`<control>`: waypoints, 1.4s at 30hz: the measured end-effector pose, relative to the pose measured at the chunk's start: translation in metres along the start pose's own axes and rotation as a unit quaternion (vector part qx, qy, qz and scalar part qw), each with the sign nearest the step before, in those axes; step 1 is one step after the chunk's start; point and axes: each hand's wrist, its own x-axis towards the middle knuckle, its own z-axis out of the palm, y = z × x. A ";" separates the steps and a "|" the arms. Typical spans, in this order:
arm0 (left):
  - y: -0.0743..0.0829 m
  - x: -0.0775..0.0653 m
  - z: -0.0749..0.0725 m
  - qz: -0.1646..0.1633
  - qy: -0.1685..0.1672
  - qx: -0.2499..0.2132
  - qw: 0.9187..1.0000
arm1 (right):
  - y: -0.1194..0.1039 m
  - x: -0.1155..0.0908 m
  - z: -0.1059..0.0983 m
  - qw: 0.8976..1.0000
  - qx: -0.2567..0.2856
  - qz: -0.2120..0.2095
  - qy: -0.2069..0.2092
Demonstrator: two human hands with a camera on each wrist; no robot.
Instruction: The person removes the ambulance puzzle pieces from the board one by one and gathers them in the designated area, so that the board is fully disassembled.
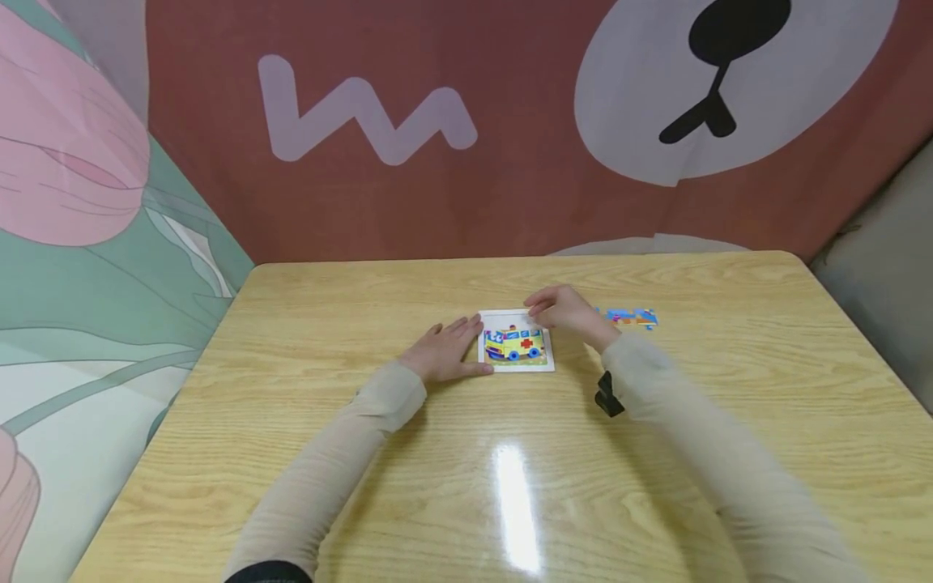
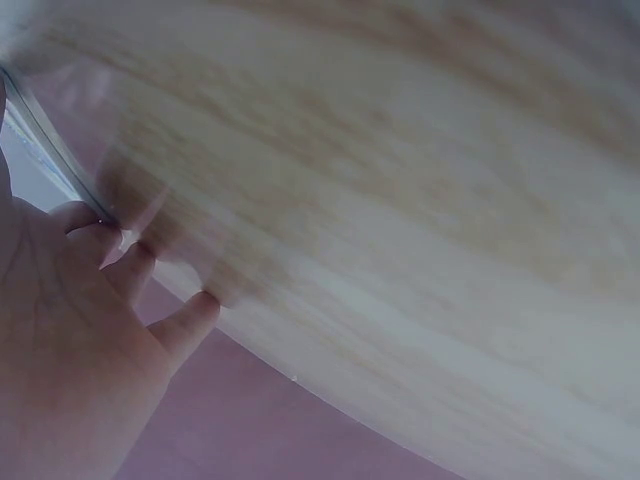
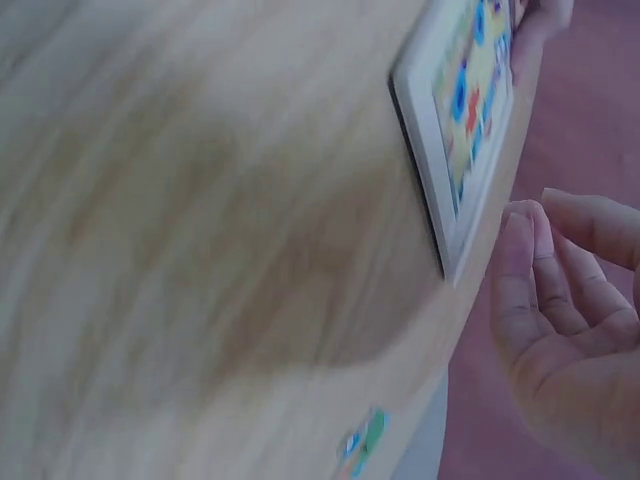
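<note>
**A:** Nearest, the left hand (image 1: 449,350), fingers extended, touching the left edge of the ambulance jigsaw (image 1: 513,346)!

**B:** And what a jigsaw, lying between the hands, flat on the wood-grain table (image 1: 430,494): white border, yellow bodywork, red cross, blue wheels, and a pale strip above the roof!

**A:** Right hand (image 1: 567,314) at its far right corner, fingers bent, tips close together; whether a piece sits between them, I can't tell.

**B:** To the right of that hand, loose jigsaw pieces (image 1: 632,317), blue with orange touches!

**A:** Ahead of both hands, a reddish-brown backdrop (image 1: 510,206).
</note>
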 end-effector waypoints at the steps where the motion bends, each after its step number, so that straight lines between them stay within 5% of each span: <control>1: 0.000 0.000 0.000 0.001 0.000 0.001 1.000 | -0.001 0.001 0.003 1.000 -0.001 -0.002 -0.004; 9: 0.000 0.001 -0.003 0.000 -0.004 0.007 1.000 | -0.006 0.004 0.020 0.999 -0.002 -0.038 -0.034; 20: 0.001 -0.001 -0.002 0.001 -0.007 0.019 1.000 | -0.011 0.006 0.039 0.998 -0.035 -0.031 -0.052; 42: 0.002 -0.002 -0.001 0.002 -0.007 0.017 1.000 | -0.006 0.013 0.050 0.994 -0.069 -0.058 -0.065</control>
